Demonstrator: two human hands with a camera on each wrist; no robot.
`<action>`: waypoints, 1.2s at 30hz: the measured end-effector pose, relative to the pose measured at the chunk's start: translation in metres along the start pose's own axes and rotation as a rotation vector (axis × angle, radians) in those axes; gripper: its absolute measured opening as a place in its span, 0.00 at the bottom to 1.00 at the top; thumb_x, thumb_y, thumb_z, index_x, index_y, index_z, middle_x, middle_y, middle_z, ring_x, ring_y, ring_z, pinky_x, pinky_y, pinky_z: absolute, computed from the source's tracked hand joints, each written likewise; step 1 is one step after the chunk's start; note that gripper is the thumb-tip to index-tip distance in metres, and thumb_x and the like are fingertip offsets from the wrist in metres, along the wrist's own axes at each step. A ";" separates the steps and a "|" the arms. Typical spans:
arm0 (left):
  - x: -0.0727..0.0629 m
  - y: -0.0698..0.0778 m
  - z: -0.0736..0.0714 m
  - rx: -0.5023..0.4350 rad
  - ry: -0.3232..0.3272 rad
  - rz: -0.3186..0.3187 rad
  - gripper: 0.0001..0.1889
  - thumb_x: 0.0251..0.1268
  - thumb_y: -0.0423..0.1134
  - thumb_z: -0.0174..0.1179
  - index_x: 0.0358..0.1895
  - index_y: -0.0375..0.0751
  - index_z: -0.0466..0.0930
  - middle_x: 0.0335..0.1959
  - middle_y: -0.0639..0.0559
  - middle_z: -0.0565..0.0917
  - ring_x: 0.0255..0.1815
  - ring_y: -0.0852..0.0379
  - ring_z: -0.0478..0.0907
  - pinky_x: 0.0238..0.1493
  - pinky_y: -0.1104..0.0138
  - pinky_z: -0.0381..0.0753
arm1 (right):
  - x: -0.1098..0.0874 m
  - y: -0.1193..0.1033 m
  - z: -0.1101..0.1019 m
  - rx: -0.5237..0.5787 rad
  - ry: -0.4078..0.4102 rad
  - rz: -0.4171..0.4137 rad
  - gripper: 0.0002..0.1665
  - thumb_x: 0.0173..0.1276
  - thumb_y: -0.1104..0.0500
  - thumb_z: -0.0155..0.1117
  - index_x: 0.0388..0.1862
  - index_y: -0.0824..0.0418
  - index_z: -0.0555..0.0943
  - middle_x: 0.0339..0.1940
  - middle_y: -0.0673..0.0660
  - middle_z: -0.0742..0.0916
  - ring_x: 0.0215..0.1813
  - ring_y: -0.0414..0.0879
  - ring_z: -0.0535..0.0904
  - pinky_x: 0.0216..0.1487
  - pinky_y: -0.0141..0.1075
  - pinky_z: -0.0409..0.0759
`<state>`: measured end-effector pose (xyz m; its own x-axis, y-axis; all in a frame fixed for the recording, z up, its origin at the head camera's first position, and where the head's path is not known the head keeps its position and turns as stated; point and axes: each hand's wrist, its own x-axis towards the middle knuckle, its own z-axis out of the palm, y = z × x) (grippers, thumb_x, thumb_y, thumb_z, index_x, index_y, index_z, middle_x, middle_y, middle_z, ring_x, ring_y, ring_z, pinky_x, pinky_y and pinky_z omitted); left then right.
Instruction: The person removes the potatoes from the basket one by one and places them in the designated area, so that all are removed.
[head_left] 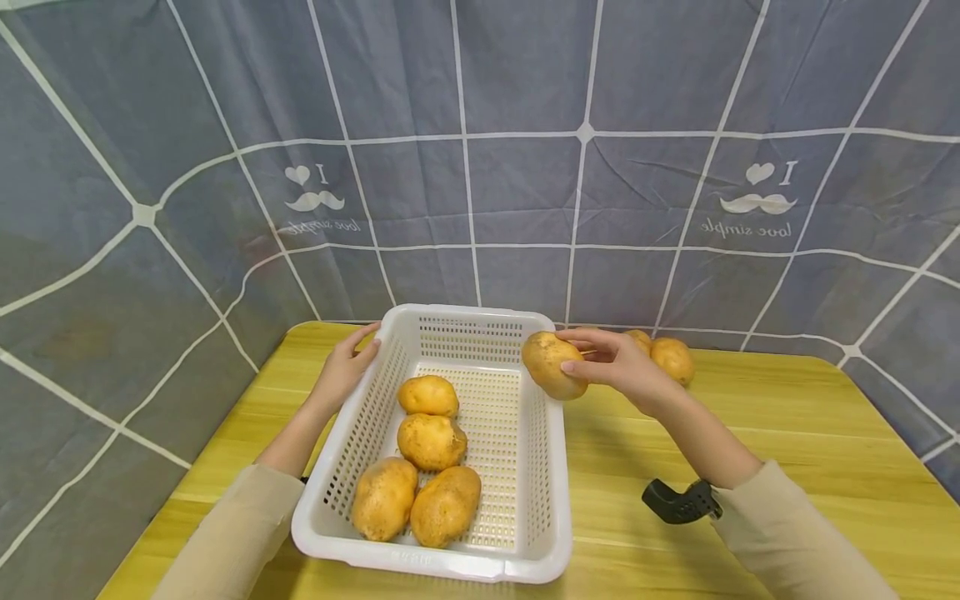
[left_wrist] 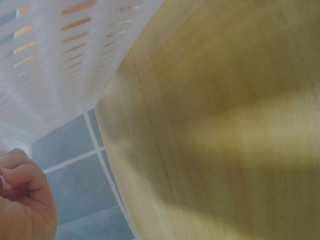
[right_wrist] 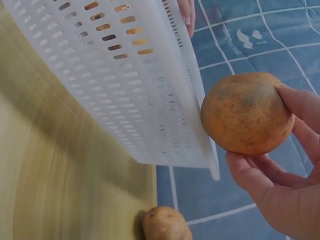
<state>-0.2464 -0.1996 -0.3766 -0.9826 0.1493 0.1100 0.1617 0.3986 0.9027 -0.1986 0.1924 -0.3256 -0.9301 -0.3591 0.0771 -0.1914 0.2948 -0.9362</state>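
My right hand (head_left: 618, 367) holds a potato (head_left: 553, 365) between thumb and fingers, over the right rim of a white plastic basket (head_left: 558, 500). In the right wrist view this potato (right_wrist: 247, 114) is up at rim height, with brown specks on its skin. At the basket's far left side, my left hand (head_left: 351, 367) grips the rim; its curled fingers (left_wrist: 25, 172) show at the lower left of the left wrist view. Inside the basket, along its left half, lie several potatoes, among them a small one (head_left: 427, 396) and a larger front one (head_left: 446, 507).
Right of the basket, at the back of the wooden table (head_left: 750, 467), sits a loose potato (head_left: 672, 360) with another (head_left: 639, 339) partly hidden behind my right hand. A grey checked curtain (head_left: 525, 192) hangs behind the table and along its left side.
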 end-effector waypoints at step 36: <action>-0.001 0.002 0.000 -0.025 -0.013 -0.007 0.27 0.74 0.45 0.45 0.71 0.40 0.56 0.50 0.29 0.75 0.34 0.51 0.81 0.31 0.66 0.82 | -0.026 0.033 -0.025 -0.016 0.079 0.120 0.34 0.67 0.58 0.61 0.68 0.67 0.64 0.66 0.74 0.64 0.63 0.65 0.64 0.53 0.50 0.74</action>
<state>-0.2450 -0.1985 -0.3750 -0.9825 0.1580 0.0984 0.1522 0.3774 0.9135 -0.1889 0.2337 -0.3493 -0.9682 -0.2500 -0.0075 -0.0820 0.3457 -0.9348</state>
